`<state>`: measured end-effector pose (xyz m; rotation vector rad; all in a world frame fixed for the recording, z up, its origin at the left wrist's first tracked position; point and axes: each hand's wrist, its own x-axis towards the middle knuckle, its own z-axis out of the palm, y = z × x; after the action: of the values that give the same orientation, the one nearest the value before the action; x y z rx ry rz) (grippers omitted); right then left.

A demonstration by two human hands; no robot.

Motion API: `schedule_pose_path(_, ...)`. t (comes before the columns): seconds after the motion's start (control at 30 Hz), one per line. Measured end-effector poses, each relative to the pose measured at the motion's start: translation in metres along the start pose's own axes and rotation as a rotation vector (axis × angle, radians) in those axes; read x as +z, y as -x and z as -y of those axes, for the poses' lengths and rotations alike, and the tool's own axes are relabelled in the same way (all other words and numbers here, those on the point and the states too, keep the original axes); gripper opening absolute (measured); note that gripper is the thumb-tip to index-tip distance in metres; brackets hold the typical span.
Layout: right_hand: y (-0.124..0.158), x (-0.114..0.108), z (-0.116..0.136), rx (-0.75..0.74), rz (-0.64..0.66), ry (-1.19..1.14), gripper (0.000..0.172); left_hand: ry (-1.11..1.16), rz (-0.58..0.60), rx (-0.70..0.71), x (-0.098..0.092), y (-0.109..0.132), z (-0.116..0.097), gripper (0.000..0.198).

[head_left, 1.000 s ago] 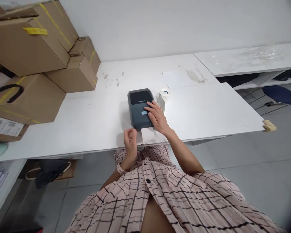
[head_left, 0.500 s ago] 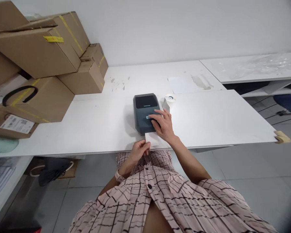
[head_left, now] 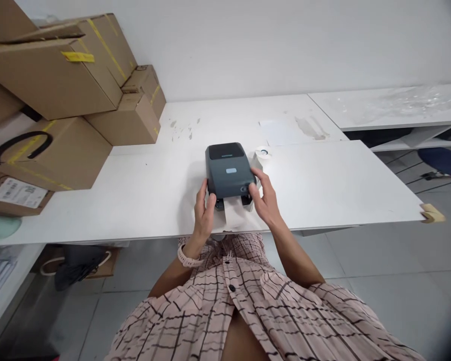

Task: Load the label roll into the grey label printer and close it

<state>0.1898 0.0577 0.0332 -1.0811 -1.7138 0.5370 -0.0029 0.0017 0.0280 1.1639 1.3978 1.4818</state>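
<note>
A dark blue-grey label printer (head_left: 230, 178) stands on the white table, its lid raised a little at the front edge. My left hand (head_left: 204, 213) grips the left front side of the lid, thumb at the corner. On the opposite side, my right hand (head_left: 265, 198) holds the right front corner between thumb and fingers. A strip of white label paper (head_left: 233, 213) comes out of the front gap and hangs toward the table edge. Just behind my right hand sits a white roll of labels (head_left: 262, 154).
Cardboard boxes (head_left: 56, 80) are stacked on the left of the white table (head_left: 330, 185). A sheet of paper (head_left: 276, 132) lies toward the back. Clear plastic wrap (head_left: 417, 103) rests on the far right surface, and a cardboard corner piece (head_left: 432, 213) covers the table's right corner.
My left hand has let go of the paper strip and moved up to the lid's left side. My right hand has shifted to the lid's right corner. The lid's front has come up.
</note>
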Motion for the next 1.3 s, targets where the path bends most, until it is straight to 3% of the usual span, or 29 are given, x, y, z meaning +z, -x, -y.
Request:
schedule_pose_path(0.1,-0.019,-0.008,-0.001,0.032,0.027,-0.113,0.055,0.034,-0.005,0.105,-0.001,-0.022,-0.020,0.066)
schedule_pose_path(0.2,-0.055,-0.009,0.002,-0.005,0.041,-0.153,0.061,0.075,0.000,0.186,-0.002,-0.058,-0.031,0.066)
schedule_pose_path(0.3,-0.098,-0.002,0.001,-0.061,0.047,-0.119,0.065,0.039,-0.061,0.173,-0.001,-0.093,-0.020,0.071)
schedule_pose_path(0.37,-0.125,0.005,-0.004,-0.112,0.047,-0.078,0.069,-0.036,-0.081,0.066,0.001,-0.106,-0.002,0.073)
schedule_pose_path(0.5,-0.174,0.020,-0.025,-0.200,0.077,0.029,0.075,-0.128,-0.021,-0.145,0.004,-0.105,0.030,0.074)
schedule_pose_path(0.7,-0.226,0.028,-0.046,-0.238,0.145,0.085,0.083,-0.189,-0.026,-0.131,0.007,-0.098,0.031,0.070)
schedule_pose_path(0.8,-0.221,0.023,-0.035,-0.267,0.092,0.147,0.079,-0.221,-0.023,-0.104,0.008,-0.099,0.027,0.068)
schedule_pose_path(0.9,-0.192,0.018,-0.019,-0.331,0.036,0.206,0.061,-0.240,-0.037,-0.078,0.010,-0.100,0.027,0.065)
schedule_pose_path(0.97,-0.169,0.021,-0.012,-0.353,0.218,0.284,0.050,-0.243,-0.050,-0.064,0.012,-0.100,0.028,0.063)
schedule_pose_path(1.1,-0.136,0.048,-0.012,-0.318,0.760,0.655,0.034,-0.255,-0.073,-0.064,0.014,-0.101,0.029,0.065)
schedule_pose_path(1.2,-0.130,0.070,-0.017,-0.303,0.906,0.755,0.026,-0.319,-0.074,-0.087,0.012,-0.102,0.028,0.073)
schedule_pose_path(1.3,-0.136,0.078,-0.019,-0.288,1.004,0.721,0.023,-0.366,-0.054,-0.079,0.009,-0.102,0.026,0.077)
